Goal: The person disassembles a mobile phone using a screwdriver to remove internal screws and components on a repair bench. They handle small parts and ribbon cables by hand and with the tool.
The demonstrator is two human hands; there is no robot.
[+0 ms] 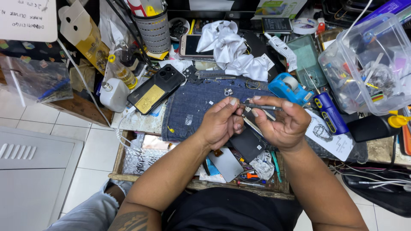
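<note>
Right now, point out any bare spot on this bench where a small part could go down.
Barest: the denim cloth, between the dark phone and the left hand. A smaller strip lies beside the blue tape dispenser. Crowded: the rear around the white rag, and the clear plastic box side.

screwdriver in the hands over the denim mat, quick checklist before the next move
1. Right hand grips the screwdriver: ok.
2. Left hand fingertips meet at the tool's tip: ok.
3. Part pinched at the tip: cannot tell, too small.
4. Black phone lies flat under the hands: ok.
5. Denim mat free of loose bits: not ok, a small metal piece lies on it.
6. Blue tape dispenser apart from the hands: ok.
</note>
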